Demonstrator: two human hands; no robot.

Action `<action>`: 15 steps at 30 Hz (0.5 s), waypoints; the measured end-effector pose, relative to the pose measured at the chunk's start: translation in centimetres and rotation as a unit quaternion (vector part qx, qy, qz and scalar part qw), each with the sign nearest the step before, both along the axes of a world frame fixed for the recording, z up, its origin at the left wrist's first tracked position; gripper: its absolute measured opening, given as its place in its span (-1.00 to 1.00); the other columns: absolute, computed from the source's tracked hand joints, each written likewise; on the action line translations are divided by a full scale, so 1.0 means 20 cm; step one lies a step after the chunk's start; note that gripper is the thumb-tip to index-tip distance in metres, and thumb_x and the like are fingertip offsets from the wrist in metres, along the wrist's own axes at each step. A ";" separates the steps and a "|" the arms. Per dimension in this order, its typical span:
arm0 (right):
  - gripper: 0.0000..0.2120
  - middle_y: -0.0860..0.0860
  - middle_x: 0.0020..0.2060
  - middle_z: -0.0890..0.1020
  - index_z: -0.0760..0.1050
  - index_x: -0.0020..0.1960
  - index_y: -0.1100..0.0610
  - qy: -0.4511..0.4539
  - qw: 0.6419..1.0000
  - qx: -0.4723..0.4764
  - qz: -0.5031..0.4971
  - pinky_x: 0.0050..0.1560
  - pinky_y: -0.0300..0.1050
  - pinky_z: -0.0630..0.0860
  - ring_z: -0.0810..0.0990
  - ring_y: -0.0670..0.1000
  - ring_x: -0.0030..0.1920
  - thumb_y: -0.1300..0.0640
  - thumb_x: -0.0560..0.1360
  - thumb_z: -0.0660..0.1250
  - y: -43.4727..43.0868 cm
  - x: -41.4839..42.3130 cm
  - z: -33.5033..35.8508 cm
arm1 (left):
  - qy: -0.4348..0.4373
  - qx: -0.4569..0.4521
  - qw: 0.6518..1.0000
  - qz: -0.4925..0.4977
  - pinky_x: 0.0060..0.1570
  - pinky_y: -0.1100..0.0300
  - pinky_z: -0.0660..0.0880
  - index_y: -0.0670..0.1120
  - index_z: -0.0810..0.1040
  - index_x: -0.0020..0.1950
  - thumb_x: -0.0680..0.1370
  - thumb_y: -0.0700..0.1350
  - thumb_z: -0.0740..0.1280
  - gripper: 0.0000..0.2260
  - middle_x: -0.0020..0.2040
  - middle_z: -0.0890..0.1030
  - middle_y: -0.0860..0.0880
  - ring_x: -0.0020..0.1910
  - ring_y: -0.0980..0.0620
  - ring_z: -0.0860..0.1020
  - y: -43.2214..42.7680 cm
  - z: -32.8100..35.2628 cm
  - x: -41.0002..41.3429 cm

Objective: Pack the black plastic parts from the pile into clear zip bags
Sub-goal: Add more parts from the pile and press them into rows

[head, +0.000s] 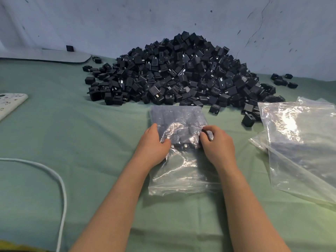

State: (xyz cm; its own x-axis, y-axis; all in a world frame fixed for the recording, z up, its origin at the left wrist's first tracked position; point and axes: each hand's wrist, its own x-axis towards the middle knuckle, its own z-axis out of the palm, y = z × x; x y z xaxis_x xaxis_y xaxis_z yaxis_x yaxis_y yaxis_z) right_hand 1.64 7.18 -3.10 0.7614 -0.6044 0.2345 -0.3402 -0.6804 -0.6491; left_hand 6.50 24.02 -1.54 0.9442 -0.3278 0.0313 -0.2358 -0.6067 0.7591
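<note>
Two hands share the work: your left hand (153, 144) curls round the left edge of the clear plastic zip bag (181, 171), which lies lengthwise away from you on the green-covered desk (91, 133), black plastic parts (178, 117) filling its far half; your right hand (216, 142) pinches its right side.

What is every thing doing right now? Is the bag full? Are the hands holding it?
zip bag: lying flat, partly filled with black parts
left hand: holds the bag's left side
right hand: fingers curled, gripping the bag
pile: big, heaped against the wall
spare bags: empty, lying flat
</note>
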 end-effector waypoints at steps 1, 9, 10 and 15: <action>-0.73 0.03 0.14 0.61 0.53 0.24 0.06 -0.002 1.000 0.002 0.002 -0.05 -0.19 0.32 0.52 0.07 0.16 0.06 0.56 0.25 0.00 0.00 0.00 | 0.013 -0.014 1.000 0.006 0.04 0.28 0.25 -0.13 0.28 0.42 0.57 -0.09 0.25 -0.57 0.35 0.41 -0.06 0.20 -0.01 0.42 0.01 0.00 0.00; -0.73 0.01 0.15 0.61 0.53 0.24 0.06 -0.014 1.000 0.026 0.005 -0.03 -0.21 0.31 0.52 0.04 0.17 0.07 0.56 0.26 -0.01 -0.01 -0.01 | 0.023 -0.032 0.999 0.027 -0.03 0.13 0.42 -0.14 0.40 0.15 0.55 -0.21 0.21 -0.82 0.07 0.55 -0.08 0.02 -0.07 0.50 0.01 0.00 0.00; -0.73 0.01 0.15 0.61 0.53 0.23 0.06 -0.015 0.999 0.028 0.004 -0.04 -0.22 0.30 0.52 0.04 0.16 0.06 0.56 0.26 -0.01 -0.01 -0.01 | 0.017 -0.029 0.999 0.029 -0.07 0.15 0.38 -0.09 0.37 0.10 0.55 -0.21 0.21 -0.86 0.04 0.53 -0.05 -0.02 -0.06 0.48 0.01 0.00 0.00; -0.74 -0.01 0.14 0.62 0.54 0.22 0.04 -0.017 0.999 0.028 0.000 -0.06 -0.21 0.31 0.53 0.03 0.15 0.05 0.56 0.26 -0.01 -0.01 -0.01 | 0.002 -0.017 1.000 0.024 -0.07 0.20 0.31 -0.07 0.36 0.23 0.57 -0.20 0.19 -0.76 0.08 0.49 -0.05 -0.04 0.00 0.40 0.00 0.00 0.00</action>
